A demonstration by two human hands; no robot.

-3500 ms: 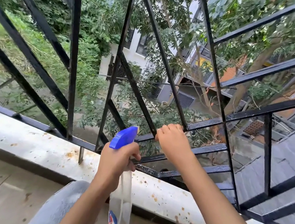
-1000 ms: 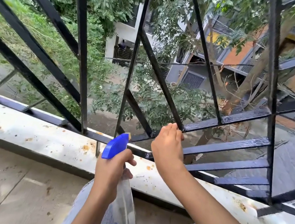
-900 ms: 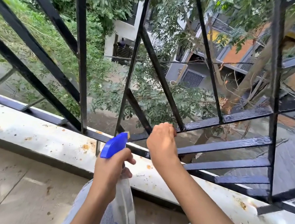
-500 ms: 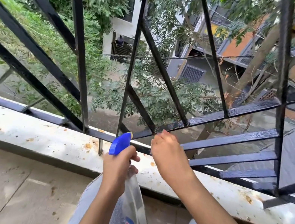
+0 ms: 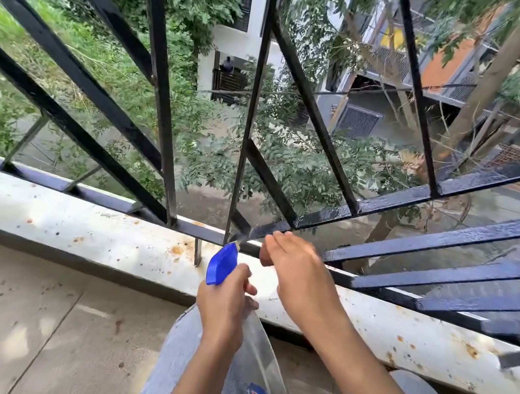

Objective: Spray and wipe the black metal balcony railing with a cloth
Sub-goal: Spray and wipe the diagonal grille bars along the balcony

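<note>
With my left hand [image 5: 225, 305] gripping the bottle [image 5: 222, 265], nozzle nearly on the railing [image 5: 435, 240] at its low joint, and my right hand [image 5: 299, 273] curled just beside it, maybe round a cloth I can't see, I could spray my own knuckles or send mist straight through.

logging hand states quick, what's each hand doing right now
left hand: gripping the spray bottle
right hand: fingers curled by the railing, cannot tell if holding anything

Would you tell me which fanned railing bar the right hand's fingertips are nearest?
The uppermost fanned bar: the fingertips of the right hand are at its lower end, while the lower bars start farther right.
</note>
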